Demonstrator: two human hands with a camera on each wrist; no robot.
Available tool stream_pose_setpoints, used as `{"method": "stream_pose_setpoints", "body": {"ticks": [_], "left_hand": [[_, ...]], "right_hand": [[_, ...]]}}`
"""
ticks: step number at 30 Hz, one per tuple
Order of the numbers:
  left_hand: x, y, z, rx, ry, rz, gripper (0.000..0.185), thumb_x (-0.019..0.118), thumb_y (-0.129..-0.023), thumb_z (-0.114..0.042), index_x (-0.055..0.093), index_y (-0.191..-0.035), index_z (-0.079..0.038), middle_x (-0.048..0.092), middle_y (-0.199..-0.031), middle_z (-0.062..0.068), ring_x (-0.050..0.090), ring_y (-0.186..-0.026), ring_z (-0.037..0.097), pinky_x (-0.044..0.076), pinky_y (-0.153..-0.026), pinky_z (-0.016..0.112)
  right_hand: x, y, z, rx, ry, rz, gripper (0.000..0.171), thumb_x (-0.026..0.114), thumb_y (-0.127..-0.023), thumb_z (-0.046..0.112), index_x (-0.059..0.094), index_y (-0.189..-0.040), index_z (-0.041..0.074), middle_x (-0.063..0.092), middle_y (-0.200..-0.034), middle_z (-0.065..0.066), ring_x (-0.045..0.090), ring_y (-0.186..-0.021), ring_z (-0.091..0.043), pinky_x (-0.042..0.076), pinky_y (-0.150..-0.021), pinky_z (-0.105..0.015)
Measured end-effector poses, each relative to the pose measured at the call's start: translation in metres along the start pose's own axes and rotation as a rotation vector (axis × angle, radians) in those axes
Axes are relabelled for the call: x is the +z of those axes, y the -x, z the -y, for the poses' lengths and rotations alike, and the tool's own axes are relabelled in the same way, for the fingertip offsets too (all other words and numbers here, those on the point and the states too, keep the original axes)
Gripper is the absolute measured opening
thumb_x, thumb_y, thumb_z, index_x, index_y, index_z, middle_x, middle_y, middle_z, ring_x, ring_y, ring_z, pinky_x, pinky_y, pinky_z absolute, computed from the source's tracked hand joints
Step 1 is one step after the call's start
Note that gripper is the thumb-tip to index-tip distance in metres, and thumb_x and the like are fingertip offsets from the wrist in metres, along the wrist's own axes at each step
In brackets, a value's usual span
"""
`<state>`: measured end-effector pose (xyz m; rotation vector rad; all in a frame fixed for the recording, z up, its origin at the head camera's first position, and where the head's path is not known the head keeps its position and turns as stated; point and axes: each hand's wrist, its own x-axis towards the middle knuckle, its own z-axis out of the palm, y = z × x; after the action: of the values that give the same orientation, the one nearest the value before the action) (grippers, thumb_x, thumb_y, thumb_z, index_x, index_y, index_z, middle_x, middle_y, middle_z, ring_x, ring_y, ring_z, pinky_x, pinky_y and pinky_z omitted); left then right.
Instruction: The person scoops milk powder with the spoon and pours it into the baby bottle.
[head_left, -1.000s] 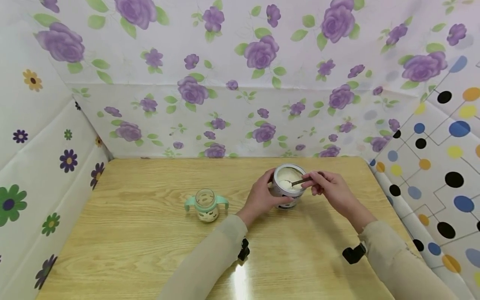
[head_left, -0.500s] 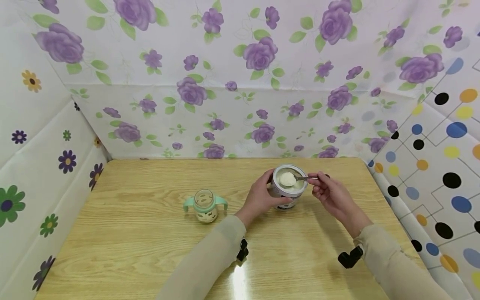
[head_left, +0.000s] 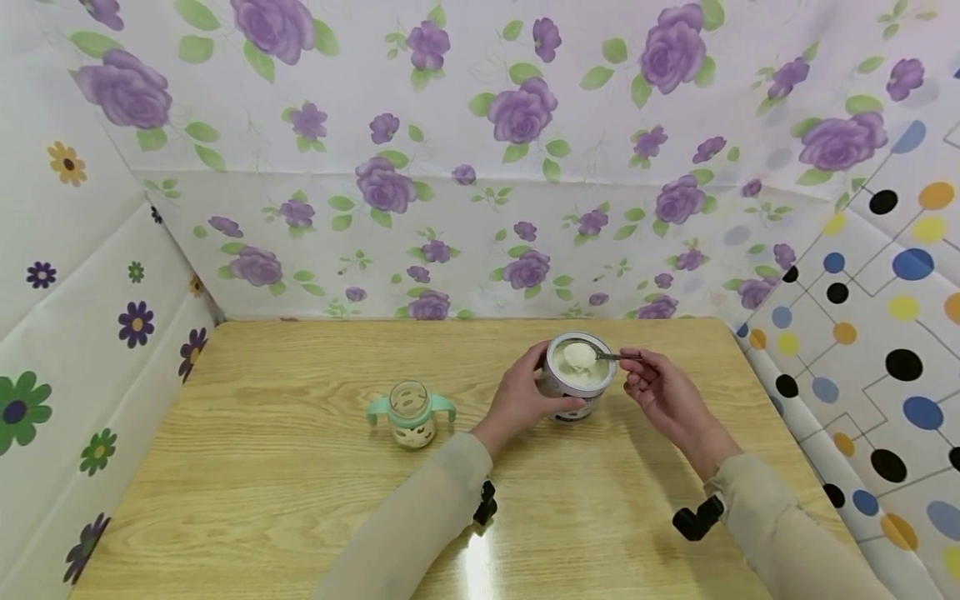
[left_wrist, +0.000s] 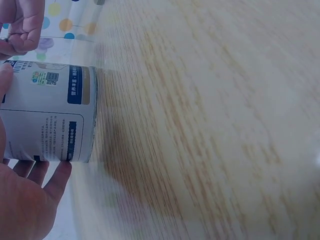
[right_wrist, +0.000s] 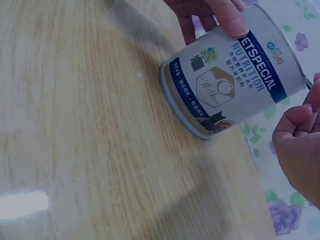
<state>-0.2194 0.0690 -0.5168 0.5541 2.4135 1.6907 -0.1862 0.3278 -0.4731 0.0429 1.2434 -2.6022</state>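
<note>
Tin [right_wrist: 220, 80]: left hand [head_left: 519, 392] grips its side. Right hand [head_left: 666, 398] pinches a spoon [head_left: 609, 357] heaped with powder [head_left: 579, 357] at the tin's top. Cup [head_left: 412, 414] stands left of both hands.

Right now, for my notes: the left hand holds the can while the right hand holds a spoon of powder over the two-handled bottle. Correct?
Not over the bottle: the head view shows the spoon of powder at the open top of the can. The rest is right.

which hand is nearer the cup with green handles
Left. The left hand grips the tin, right of the cup; the right hand is farther, on the tin's other side.
</note>
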Motion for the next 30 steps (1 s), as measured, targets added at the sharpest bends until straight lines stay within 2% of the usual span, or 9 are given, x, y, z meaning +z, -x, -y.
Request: {"method": "stream_pose_setpoints", "body": {"ticks": [4, 17, 22, 27, 30], "left_hand": [[0.0003, 0.0002, 0.0000, -0.004, 0.003, 0.000, 0.100, 0.100, -0.077, -0.035, 0.046, -0.160, -0.032, 0.059, -0.148, -0.012, 0.055, -0.136, 0.009, 0.049, -0.113, 0.042], [0.0009, 0.0011, 0.0037, 0.009, 0.011, 0.001, 0.099, 0.100, -0.077, -0.036, 0.046, -0.160, -0.032, 0.059, -0.149, -0.012, 0.055, -0.138, 0.011, 0.049, -0.113, 0.045], [0.0004, 0.0014, 0.0029, 0.001, 0.013, 0.004, 0.099, 0.100, -0.077, -0.036, 0.046, -0.160, -0.033, 0.059, -0.149, -0.012, 0.055, -0.138, 0.011, 0.049, -0.113, 0.045], [-0.0004, 0.0022, 0.0016, -0.002, 0.010, 0.002, 0.099, 0.100, -0.077, -0.036, 0.046, -0.160, -0.033, 0.059, -0.148, -0.013, 0.055, -0.137, 0.010, 0.049, -0.113, 0.043], [-0.0011, 0.0027, 0.0007, 0.005, 0.012, 0.000, 0.099, 0.100, -0.077, -0.036, 0.046, -0.160, -0.033, 0.059, -0.148, -0.012, 0.055, -0.138, 0.011, 0.049, -0.113, 0.045]], "right_hand": [[-0.0002, 0.0001, -0.0011, -0.029, -0.003, -0.019, 0.045, 0.037, -0.119, 0.021, 0.078, -0.114, 0.003, 0.080, -0.096, -0.004, 0.070, -0.078, -0.011, 0.055, -0.080, -0.026], [-0.0018, 0.0002, -0.0039, -0.014, -0.035, -0.013, 0.045, 0.037, -0.119, 0.020, 0.078, -0.114, 0.002, 0.079, -0.095, -0.005, 0.070, -0.078, -0.012, 0.056, -0.080, -0.026], [-0.0010, -0.0010, -0.0049, -0.038, -0.027, -0.028, 0.045, 0.038, -0.119, 0.021, 0.079, -0.113, 0.003, 0.079, -0.094, -0.004, 0.070, -0.077, -0.011, 0.055, -0.080, -0.026], [-0.0013, -0.0017, -0.0054, -0.018, -0.039, -0.005, 0.046, 0.036, -0.119, 0.019, 0.079, -0.113, 0.002, 0.080, -0.094, -0.006, 0.071, -0.078, -0.012, 0.056, -0.080, -0.026], [-0.0009, -0.0025, -0.0057, -0.036, -0.032, -0.003, 0.046, 0.037, -0.119, 0.021, 0.079, -0.114, 0.003, 0.080, -0.094, -0.005, 0.070, -0.078, -0.011, 0.055, -0.080, -0.026]]}}
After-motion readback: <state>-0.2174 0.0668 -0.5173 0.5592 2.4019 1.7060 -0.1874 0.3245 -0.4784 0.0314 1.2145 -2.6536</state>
